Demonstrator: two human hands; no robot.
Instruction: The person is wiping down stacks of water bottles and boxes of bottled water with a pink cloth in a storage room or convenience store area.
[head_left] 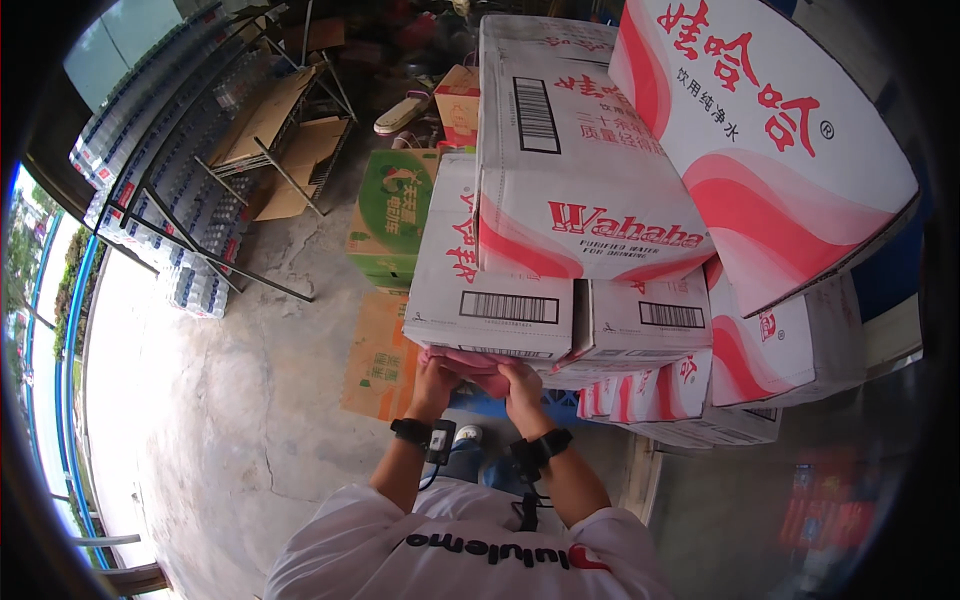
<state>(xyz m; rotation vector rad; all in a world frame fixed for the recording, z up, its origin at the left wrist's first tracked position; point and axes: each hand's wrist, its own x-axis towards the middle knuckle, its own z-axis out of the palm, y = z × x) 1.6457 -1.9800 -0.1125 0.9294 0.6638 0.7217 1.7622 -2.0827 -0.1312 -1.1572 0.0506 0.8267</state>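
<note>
Below the stacked white-and-red cartons, both hands work at the bottom edge of the lowest front carton (pixel 490 290). Left hand (pixel 438 378) and right hand (pixel 520 385) are each curled in a closed grip on a pink cloth (pixel 470 365), pressed up against the carton's underside. Black bands on both wrists. A second carton (pixel 580 170) sits atop the first. Green carton (pixel 395 210) on the concrete floor (pixel 230 400) to the left; shrink-wrapped bottle packs (pixel 170 150) racked beyond.
</note>
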